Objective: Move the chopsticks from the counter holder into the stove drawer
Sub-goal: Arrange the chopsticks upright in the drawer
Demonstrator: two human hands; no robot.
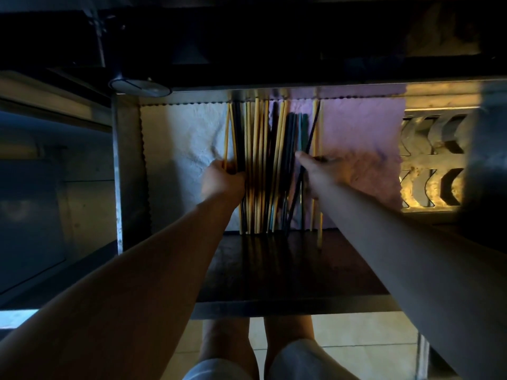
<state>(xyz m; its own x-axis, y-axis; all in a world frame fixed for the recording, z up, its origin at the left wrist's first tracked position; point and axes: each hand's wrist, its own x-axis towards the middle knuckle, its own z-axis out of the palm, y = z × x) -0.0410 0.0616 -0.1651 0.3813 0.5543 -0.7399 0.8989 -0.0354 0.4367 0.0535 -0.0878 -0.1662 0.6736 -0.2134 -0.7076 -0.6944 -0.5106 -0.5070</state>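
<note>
Several chopsticks, yellow wooden ones mixed with black and dark green ones, lie side by side in the open steel drawer on a pale cloth liner. My left hand sits at the left edge of the bundle, fingers curled round a few yellow and black sticks. On the right edge, my right hand lies with its fingers on the dark sticks; one black stick runs slanted across it. How the right fingers hold is hard to see in the dim light.
The drawer's dark front lip is below the chopsticks. A slotted metal grate stands to the right of the cloth. A dark stove body overhangs above. Steel panels are at the left, and my knees and a tiled floor are below.
</note>
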